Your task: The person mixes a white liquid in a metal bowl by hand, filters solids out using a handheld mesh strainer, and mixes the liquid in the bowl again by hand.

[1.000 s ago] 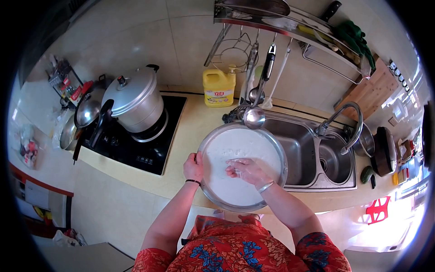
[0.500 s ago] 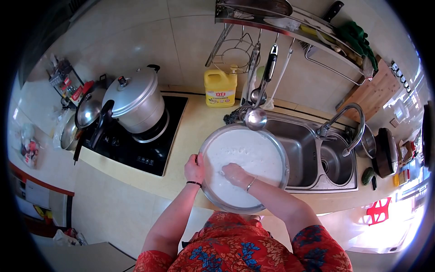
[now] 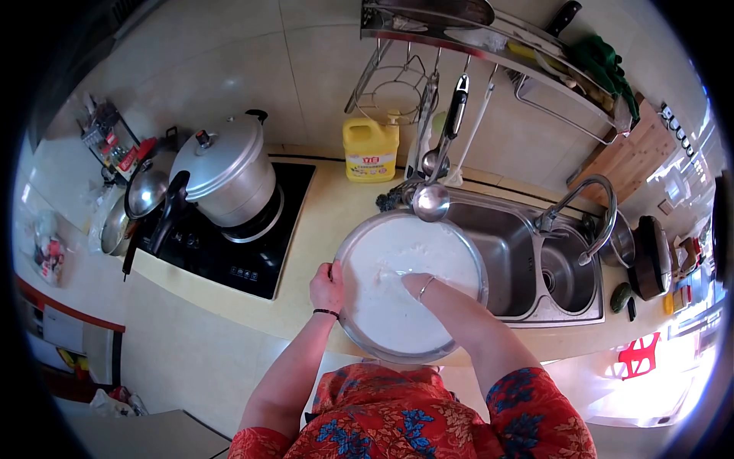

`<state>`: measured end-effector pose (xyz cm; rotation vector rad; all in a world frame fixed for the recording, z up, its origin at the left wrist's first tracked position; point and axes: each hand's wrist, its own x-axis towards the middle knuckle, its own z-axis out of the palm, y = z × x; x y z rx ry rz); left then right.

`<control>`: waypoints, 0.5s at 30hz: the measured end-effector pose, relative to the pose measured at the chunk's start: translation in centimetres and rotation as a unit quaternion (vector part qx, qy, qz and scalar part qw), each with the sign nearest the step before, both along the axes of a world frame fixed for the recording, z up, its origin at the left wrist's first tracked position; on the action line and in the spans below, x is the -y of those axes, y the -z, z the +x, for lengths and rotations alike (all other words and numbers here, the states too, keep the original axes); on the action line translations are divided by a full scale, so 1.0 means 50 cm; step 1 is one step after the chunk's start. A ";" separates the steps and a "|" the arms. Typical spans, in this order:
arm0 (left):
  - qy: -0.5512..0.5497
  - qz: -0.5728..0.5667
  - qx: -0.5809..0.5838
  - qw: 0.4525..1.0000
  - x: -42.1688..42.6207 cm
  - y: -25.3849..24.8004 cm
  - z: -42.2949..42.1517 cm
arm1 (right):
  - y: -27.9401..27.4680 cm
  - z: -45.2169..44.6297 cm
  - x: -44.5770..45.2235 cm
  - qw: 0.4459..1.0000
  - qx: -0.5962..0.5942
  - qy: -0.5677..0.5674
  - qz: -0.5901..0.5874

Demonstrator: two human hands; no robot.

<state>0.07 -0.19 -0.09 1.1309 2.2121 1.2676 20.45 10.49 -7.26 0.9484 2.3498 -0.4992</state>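
A wide metal basin (image 3: 359, 336) full of white liquid (image 3: 397, 314) rests at the counter's front edge, left of the sink. My left hand (image 3: 327, 286) grips the basin's left rim, its fingers closed round it. My right hand (image 3: 414, 283) is dipped into the liquid near the middle; its fingers are below the white surface and hidden. Small bubbles float on the liquid beyond that hand. A ladle (image 3: 430, 201) hangs just past the basin's far rim.
A pressure cooker (image 3: 229, 172) stands on the black cooktop (image 3: 252, 268) at the left. Behind the basin is a yellow jug (image 3: 371, 150). To the right lie the double sink (image 3: 497, 252), its faucet (image 3: 604, 222) and a dark green vegetable (image 3: 620, 297). A rack (image 3: 497, 46) overhangs the counter.
My right hand has gone from above the liquid down into it, then slightly right, with its fingers now submerged. My left hand has stayed on the rim.
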 end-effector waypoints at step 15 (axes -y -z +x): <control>0.000 -0.009 0.006 1.000 -0.001 0.001 0.000 | -0.064 0.146 0.046 0.995 -0.025 -0.076 0.066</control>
